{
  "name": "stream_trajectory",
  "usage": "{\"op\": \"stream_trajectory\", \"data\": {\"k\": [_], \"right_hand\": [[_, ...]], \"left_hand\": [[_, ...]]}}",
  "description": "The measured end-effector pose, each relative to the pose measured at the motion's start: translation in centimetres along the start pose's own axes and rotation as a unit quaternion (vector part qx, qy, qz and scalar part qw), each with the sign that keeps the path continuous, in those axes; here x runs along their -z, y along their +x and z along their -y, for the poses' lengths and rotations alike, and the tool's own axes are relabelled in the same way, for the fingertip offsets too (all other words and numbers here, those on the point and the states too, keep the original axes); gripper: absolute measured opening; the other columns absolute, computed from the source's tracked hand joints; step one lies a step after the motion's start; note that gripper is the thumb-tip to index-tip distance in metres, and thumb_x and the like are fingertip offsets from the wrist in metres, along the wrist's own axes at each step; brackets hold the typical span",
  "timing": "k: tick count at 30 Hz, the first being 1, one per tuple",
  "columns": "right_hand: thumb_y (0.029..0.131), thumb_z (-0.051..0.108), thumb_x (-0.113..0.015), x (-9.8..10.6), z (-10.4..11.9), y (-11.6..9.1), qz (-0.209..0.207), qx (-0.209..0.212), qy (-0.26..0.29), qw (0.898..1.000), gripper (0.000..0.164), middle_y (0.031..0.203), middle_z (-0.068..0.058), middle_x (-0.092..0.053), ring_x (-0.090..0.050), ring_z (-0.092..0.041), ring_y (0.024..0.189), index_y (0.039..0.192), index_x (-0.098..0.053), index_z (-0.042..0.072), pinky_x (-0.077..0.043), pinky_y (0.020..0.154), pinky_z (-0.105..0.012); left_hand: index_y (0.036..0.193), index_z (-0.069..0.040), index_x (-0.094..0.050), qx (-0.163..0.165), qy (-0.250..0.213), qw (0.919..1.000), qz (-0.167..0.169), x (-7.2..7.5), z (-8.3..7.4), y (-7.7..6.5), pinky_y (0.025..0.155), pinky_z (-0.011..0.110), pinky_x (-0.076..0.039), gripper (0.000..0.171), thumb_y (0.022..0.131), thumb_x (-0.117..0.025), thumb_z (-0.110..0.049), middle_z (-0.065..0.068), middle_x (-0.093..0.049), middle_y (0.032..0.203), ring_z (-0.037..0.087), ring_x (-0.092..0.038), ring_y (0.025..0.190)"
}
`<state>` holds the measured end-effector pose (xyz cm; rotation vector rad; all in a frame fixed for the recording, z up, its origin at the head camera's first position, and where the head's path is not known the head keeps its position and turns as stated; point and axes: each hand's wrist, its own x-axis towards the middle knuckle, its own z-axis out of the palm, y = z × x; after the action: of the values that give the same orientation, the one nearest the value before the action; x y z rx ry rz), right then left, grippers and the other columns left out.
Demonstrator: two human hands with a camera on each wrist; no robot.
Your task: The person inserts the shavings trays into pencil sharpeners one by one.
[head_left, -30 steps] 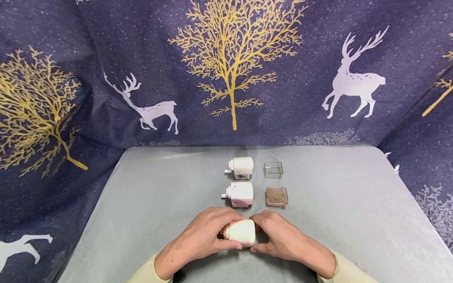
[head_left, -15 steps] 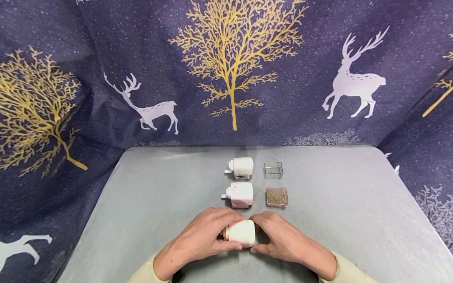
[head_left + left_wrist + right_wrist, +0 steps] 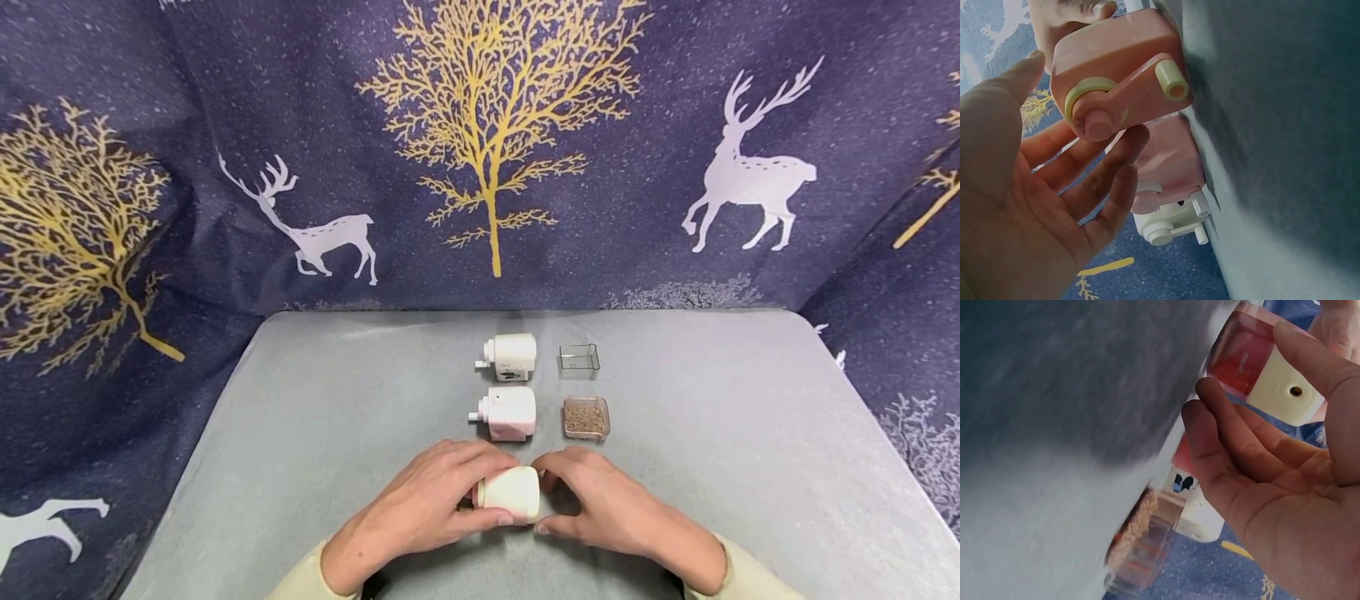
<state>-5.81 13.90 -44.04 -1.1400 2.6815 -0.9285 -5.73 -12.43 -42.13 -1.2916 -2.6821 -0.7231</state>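
Note:
A pink and cream hand-crank pencil sharpener (image 3: 510,493) stands near the front of the table. My left hand (image 3: 431,500) grips its crank side, the thumb along the near edge and the fingers on the far one. In the left wrist view, its crank knob (image 3: 1172,81) is pale yellow. My right hand (image 3: 607,504) curves loosely around the opposite end, thumb and fingertips right by the corners. The right wrist view shows a round hole in the cream end (image 3: 1272,394) and a see-through red drawer (image 3: 1241,362) in the sharpener.
Behind it stand a pink sharpener (image 3: 512,412) and a white sharpener (image 3: 515,357), cranks to the left. To their right lie a pinkish drawer (image 3: 587,418) full of shavings and a clear drawer (image 3: 579,358). A patterned cloth (image 3: 480,292) hangs behind the table.
My right hand has shifted slightly right, its thumb and fingers drawing away from the sharpener's end. The left hand has kept its grip, and the sharpener has hardly moved.

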Motion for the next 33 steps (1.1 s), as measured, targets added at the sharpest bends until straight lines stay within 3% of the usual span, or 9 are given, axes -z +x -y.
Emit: {"op": "stream_trajectory", "data": {"k": [7,17,23,29,33], "right_hand": [[0.073,0.04,-0.083,0.9,-0.1,-0.6,-0.004,-0.02,-0.018,1.0,0.057,0.093,0.01,-0.063,-0.059,-0.007,0.088,0.119,-0.063,0.011,-0.053,0.08,-0.033],[0.072,0.039,-0.083,3.1,-0.7,-0.8,-0.044,-0.033,-0.044,0.998,0.061,0.095,0.007,-0.066,-0.06,-0.007,0.089,0.121,-0.064,0.007,-0.053,0.082,-0.033],[0.073,0.038,-0.083,4.3,-1.3,-1.2,-0.056,-0.049,-0.052,0.996,0.057,0.096,0.005,-0.068,-0.062,-0.009,0.089,0.119,-0.064,0.01,-0.054,0.08,-0.032],[0.073,0.038,-0.082,5.7,-2.1,-1.4,-0.072,-0.055,-0.063,0.994,0.042,0.092,0.007,-0.067,-0.063,-0.014,0.086,0.104,-0.064,0.016,-0.055,0.077,-0.034],[0.073,0.037,-0.083,6.5,-2.6,-1.5,-0.083,-0.061,-0.075,0.992,0.048,0.091,0.01,-0.066,-0.063,-0.013,0.085,0.11,-0.064,0.012,-0.054,0.077,-0.036]], "left_hand": [[0.13,-0.024,-0.058,0.001,0.01,0.9999,-0.009,0.6,0.2,-0.1,0.089,0.033,-0.047,0.051,0.092,-0.057,-0.057,-0.017,-0.056,0.119,0.003,-0.053,0.107],[0.133,-0.023,-0.058,0.021,0.026,0.9993,-0.016,1.7,0.7,0.1,0.095,0.035,-0.045,0.054,0.092,-0.056,-0.058,-0.015,-0.056,0.126,0.005,-0.053,0.112],[0.135,-0.023,-0.057,0.03,0.043,0.9984,-0.021,2.3,1.1,0.1,0.096,0.037,-0.044,0.055,0.093,-0.054,-0.059,-0.013,-0.056,0.127,0.008,-0.053,0.114],[0.135,-0.024,-0.057,0.035,0.037,0.9983,-0.027,2.8,1.4,0.3,0.095,0.037,-0.045,0.053,0.093,-0.055,-0.057,-0.015,-0.056,0.125,0.006,-0.054,0.111],[0.134,-0.024,-0.058,0.035,0.035,0.9981,-0.036,3.0,1.6,0.5,0.095,0.036,-0.045,0.054,0.091,-0.057,-0.058,-0.016,-0.056,0.126,0.005,-0.053,0.111]]}}
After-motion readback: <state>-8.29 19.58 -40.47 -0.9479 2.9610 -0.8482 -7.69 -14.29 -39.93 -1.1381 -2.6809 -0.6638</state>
